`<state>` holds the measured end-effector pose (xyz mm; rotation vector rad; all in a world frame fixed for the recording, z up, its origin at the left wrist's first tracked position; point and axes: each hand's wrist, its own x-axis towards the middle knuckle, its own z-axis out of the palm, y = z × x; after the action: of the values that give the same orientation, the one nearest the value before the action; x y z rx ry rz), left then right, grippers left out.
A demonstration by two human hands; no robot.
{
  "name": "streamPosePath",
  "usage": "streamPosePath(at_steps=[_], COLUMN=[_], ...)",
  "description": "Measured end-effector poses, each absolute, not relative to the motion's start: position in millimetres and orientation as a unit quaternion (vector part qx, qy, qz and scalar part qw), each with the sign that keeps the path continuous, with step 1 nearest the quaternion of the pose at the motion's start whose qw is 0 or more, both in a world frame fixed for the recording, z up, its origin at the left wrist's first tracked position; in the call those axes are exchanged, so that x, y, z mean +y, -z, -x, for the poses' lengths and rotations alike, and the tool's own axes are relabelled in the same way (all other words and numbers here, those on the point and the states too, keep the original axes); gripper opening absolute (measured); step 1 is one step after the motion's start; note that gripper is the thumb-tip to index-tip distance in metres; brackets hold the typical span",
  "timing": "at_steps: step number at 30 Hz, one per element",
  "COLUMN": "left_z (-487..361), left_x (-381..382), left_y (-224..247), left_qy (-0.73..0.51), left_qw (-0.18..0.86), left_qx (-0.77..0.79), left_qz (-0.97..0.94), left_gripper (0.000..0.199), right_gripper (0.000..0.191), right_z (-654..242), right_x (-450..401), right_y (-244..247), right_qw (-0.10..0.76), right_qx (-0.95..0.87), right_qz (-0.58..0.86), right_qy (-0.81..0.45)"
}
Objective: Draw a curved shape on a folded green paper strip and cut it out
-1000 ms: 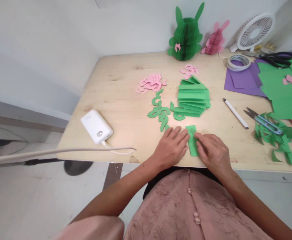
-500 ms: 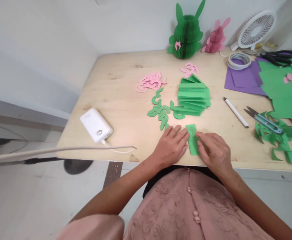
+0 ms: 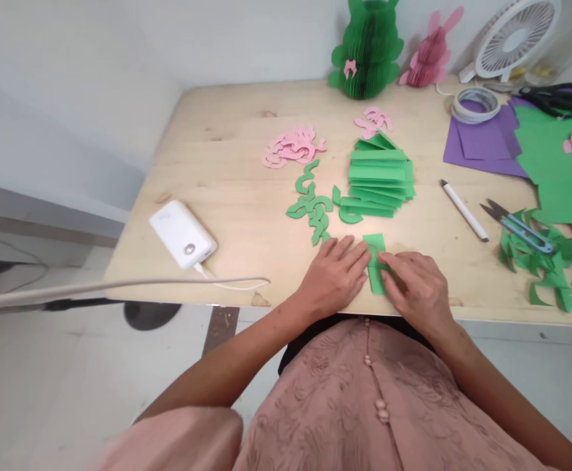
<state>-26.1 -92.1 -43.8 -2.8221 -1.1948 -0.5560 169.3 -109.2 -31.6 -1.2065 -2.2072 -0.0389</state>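
both hands (image 3: pixel 374 278) press flat a green paper strip (image 3: pixel 376 261).

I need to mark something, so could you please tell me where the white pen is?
The white pen lies on the table's right half, between the stack of green paper strips and the small scissors.

Pale, matt wooden table (image 3: pixel 227 170) with visible knots. A matt green paper strip (image 3: pixel 376 261) lies on it, near a smooth white plastic power bank (image 3: pixel 182 233) (slightly glossy) and metal-bladed snips (image 3: pixel 516 226).
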Motion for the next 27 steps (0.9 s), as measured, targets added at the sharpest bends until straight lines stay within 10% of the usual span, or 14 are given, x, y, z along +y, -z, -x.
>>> streamPosePath(at_steps=[27], left_z=[25.5], left_x=[-91.5], left_y=[42.7], left_qy=[0.173], left_qw=[-0.008], left_qx=[-0.39], left_qz=[0.904], left_gripper=[0.036], right_gripper=[0.023], right_z=[-169.2], right_x=[-108.7], right_y=[30.0], right_qw=[0.258], right_qx=[-0.852], right_qz=[0.455], right_qy=[0.018])
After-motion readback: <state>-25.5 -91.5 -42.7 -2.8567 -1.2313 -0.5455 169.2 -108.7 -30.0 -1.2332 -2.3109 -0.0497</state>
